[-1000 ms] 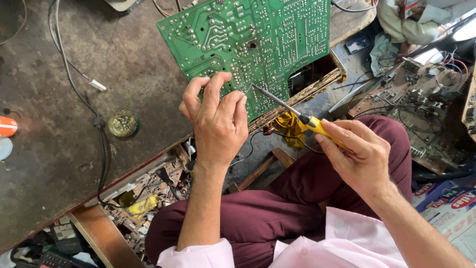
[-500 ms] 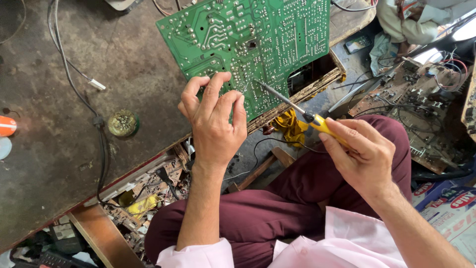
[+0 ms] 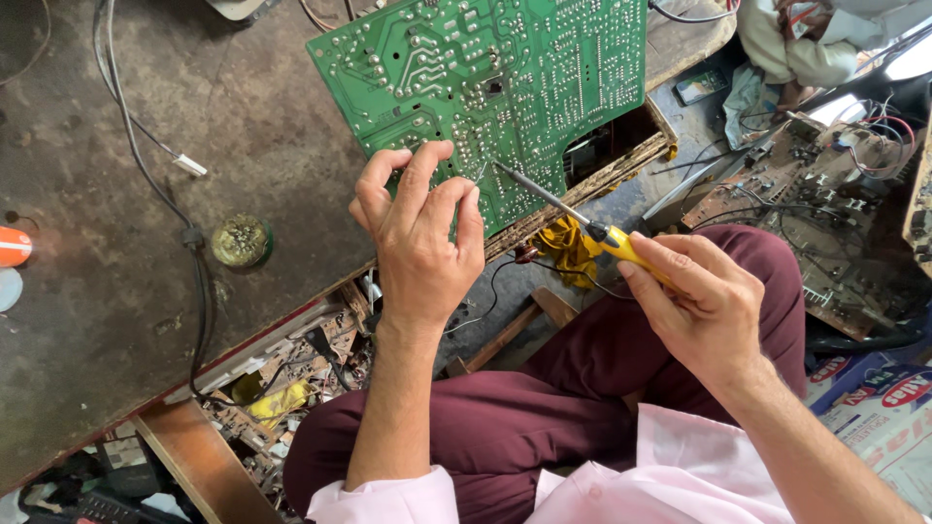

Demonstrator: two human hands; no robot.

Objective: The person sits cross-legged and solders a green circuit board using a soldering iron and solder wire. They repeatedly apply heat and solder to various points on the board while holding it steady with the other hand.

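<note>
A large green circuit board [image 3: 485, 78] lies solder side up at the edge of a dark worktable [image 3: 126, 243]. My left hand [image 3: 419, 243] rests on the board's near edge, fingers curled over it and pinching a thin solder wire. My right hand [image 3: 704, 311] grips the yellow handle of a soldering iron [image 3: 582, 223]. Its metal tip touches the board just right of my left fingertips.
A small round tin [image 3: 241, 241] sits on the table left of my left hand, beside black cables [image 3: 194, 243]. An open drawer of scrap parts [image 3: 282, 388] lies below the table edge. Other circuit boards and wires [image 3: 806, 194] crowd the floor at right.
The soldering iron's tip has slid slightly along the board near my left fingers. Both hands keep their grip and place.
</note>
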